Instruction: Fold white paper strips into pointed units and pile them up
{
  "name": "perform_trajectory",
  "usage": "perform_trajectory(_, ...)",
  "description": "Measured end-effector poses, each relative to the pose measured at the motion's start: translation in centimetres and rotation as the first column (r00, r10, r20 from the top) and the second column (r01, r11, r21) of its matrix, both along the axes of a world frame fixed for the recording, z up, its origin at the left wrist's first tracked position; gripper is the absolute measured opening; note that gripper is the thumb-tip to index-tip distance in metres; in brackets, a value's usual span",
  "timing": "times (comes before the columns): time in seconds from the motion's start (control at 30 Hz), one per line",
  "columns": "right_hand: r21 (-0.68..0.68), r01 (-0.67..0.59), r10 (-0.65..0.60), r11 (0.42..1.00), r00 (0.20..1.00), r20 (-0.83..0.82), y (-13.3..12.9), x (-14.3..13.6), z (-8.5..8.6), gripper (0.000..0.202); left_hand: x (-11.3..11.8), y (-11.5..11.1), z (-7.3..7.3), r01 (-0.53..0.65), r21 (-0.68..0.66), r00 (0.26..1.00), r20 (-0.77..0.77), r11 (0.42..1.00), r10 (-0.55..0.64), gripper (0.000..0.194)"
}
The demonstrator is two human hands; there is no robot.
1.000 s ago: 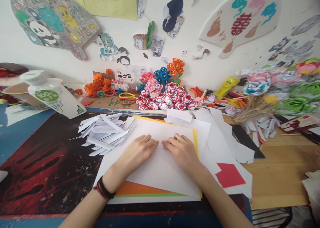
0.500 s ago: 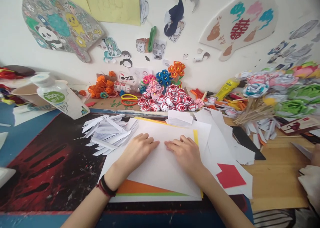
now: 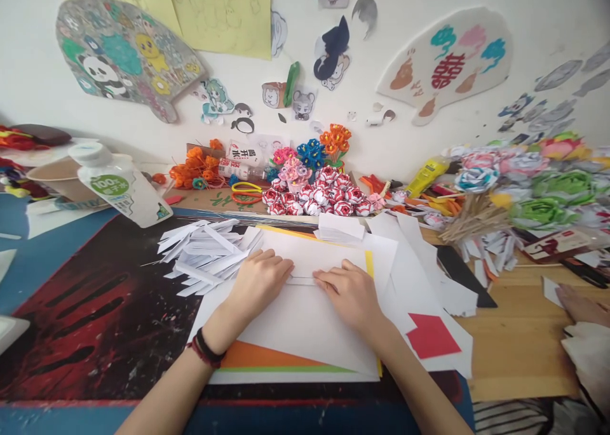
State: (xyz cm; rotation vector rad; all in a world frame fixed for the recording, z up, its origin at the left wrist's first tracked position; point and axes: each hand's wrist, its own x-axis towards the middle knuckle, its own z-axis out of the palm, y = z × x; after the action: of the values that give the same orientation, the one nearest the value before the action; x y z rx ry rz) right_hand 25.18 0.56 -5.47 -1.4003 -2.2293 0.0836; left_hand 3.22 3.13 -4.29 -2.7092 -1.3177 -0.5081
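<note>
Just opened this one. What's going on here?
A person holds a thin white paper strip between the left hand and the right hand, over flat white paper sheets. A loose heap of narrow white paper strips lies beside the left hand, and a notched red paper piece lies right of the right forearm. At the far right, another person's hand is over a light wooden tabletop.

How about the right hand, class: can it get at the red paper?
Probably yes: the red paper lies uncovered beside the right forearm, with only flat sheets between it and the right hand, whose fingers are at a narrow white strip.
</note>
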Motion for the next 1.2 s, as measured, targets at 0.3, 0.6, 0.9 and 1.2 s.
perform_trajectory(0.3,-0.156,0.029,-0.046,0.987,0.993,-0.107,0.8,-0.3,0.3,0.005,1.0,0.3,0.1,0.022,-0.163,0.996,0.093,0.986,-0.007,0.005)
perform_trajectory(0.6,-0.188,-0.040,0.021,0.981,0.994,-0.104,1.1,-0.1,0.8,0.006,0.9,0.3,0.2,0.032,-0.190,0.997,0.079,0.981,-0.017,0.005)
perform_trajectory(0.9,0.033,-0.153,0.153,0.988,0.988,0.011,0.9,0.7,0.2,0.016,0.5,0.2,0.4,0.193,-0.010,0.969,-0.152,0.981,-0.193,0.020)
perform_trajectory(1.2,0.040,-0.260,0.257,0.965,0.964,0.066,0.6,1.8,-0.4,0.024,0.1,-0.2,1.2,0.296,0.021,0.932,-0.225,0.955,-0.283,0.021)
